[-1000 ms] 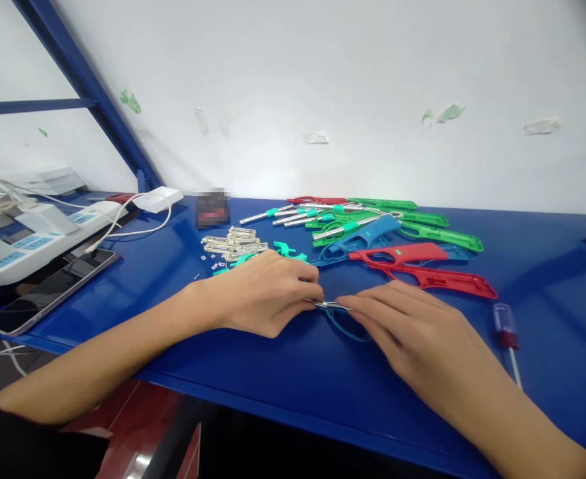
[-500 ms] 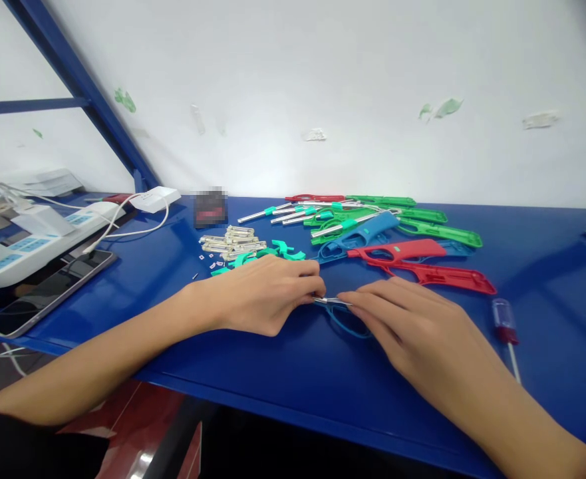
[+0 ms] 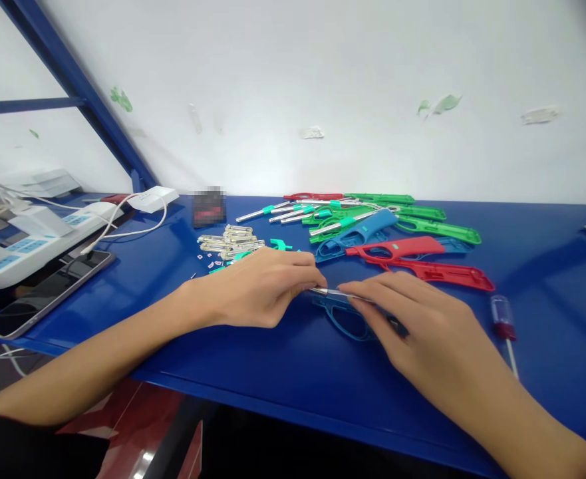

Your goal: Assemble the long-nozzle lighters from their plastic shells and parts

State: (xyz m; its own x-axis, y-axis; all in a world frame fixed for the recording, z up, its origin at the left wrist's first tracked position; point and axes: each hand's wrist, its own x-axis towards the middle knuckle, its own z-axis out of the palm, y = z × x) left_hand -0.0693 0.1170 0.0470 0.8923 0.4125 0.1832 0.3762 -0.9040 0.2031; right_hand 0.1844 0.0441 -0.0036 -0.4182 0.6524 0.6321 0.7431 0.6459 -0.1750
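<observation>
Over the blue table, my left hand [image 3: 273, 283] pinches a thin metal rod [image 3: 318, 290], most of it hidden by my fingers. The fingertips of my right hand [image 3: 412, 313] close on a thin pale tube or wire [image 3: 345, 294] that runs on from the rod's end. Just below both hands lies a blue plastic gun-lighter shell half [image 3: 345, 319], with its loop showing and its right part under my right hand. Behind my left hand are turquoise plastic triggers [image 3: 280, 245], partly covered by it.
Clear lighter fuel tanks [image 3: 233, 241] lie in a pile at centre-left. Behind my hands are metal lighter nozzles [image 3: 293, 214], green shells [image 3: 447, 229], and red shells [image 3: 452, 274]. A screwdriver [image 3: 502, 319] lies right; a phone [image 3: 48, 293] and power strip [image 3: 48, 243] are left.
The metal rod and its pale tube are a little higher above the blue shell half, and more of the shell shows. My right fingers have shifted slightly.
</observation>
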